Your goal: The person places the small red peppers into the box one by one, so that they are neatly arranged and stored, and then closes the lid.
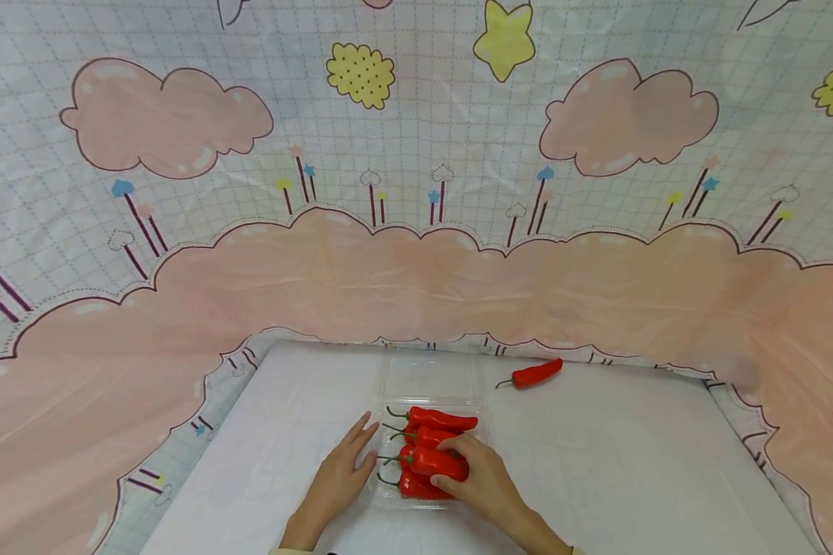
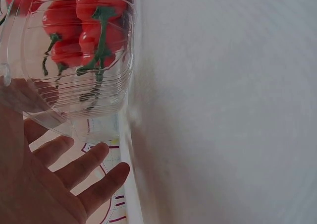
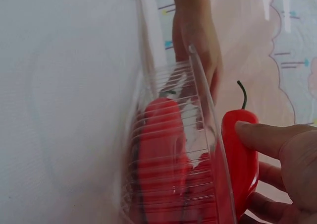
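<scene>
Several red chili peppers with green stems lie in a clear plastic clamshell box (image 1: 423, 502), stems toward the left. My right hand (image 1: 484, 476) grips one red pepper (image 1: 436, 462) on top of the pile. In the right wrist view, the thumb and fingers pinch this pepper (image 3: 240, 159) just over the box wall (image 3: 210, 115). My left hand (image 1: 340, 472) is beside the box's left side, fingers extended. In the left wrist view, the left hand (image 2: 64, 179) has spread fingers near the ribbed box corner (image 2: 99, 102); whether they touch it cannot be told.
The box's clear lid (image 1: 430, 378) lies folded back, away from me. One more red pepper (image 1: 537, 374) lies on the white table (image 1: 632, 462) at the far right. A patterned cloth (image 1: 416, 285) hangs behind and around the table.
</scene>
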Tool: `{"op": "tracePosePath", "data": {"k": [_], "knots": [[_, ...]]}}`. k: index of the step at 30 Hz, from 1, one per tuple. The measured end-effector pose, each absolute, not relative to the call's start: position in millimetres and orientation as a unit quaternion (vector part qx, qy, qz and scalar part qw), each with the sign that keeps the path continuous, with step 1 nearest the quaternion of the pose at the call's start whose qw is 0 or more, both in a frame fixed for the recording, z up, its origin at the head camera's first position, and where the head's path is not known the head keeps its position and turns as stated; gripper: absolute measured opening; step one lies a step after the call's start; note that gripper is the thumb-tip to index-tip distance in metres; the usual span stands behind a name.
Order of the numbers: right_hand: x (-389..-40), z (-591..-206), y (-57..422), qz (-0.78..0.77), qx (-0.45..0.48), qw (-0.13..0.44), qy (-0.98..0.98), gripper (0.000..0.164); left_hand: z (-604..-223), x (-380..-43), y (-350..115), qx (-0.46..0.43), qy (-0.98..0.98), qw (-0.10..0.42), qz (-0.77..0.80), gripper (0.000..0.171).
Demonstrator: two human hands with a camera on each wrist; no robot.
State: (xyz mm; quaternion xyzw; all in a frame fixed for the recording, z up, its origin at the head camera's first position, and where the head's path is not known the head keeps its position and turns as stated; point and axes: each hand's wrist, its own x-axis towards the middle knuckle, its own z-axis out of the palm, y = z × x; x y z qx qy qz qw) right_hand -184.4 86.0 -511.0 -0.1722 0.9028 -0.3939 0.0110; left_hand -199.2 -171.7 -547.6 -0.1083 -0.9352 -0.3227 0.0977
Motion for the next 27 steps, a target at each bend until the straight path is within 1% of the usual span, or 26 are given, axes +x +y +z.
{"op": "tracePosePath", "data": {"k": [12,19,27], "knots": [[-182.6,-518.0,82.4,-0.328,-0.175,-0.016,0.928,0.042,-550.3,-201.2,-172.2,-0.109,-0.938,0.101,-0.314,0.047],[-180.3,-520.2,79.7,-0.282,-0.186,-0.044,0.94,0.042,-549.2,-200.7,-171.7,-0.11,-0.938,0.096,-0.313,0.047],[-180.2,-522.6,79.9,-0.273,-0.193,-0.069,0.94,0.039,-549.9,-201.1,-172.2,-0.109,-0.937,0.095,-0.317,0.047]]}}
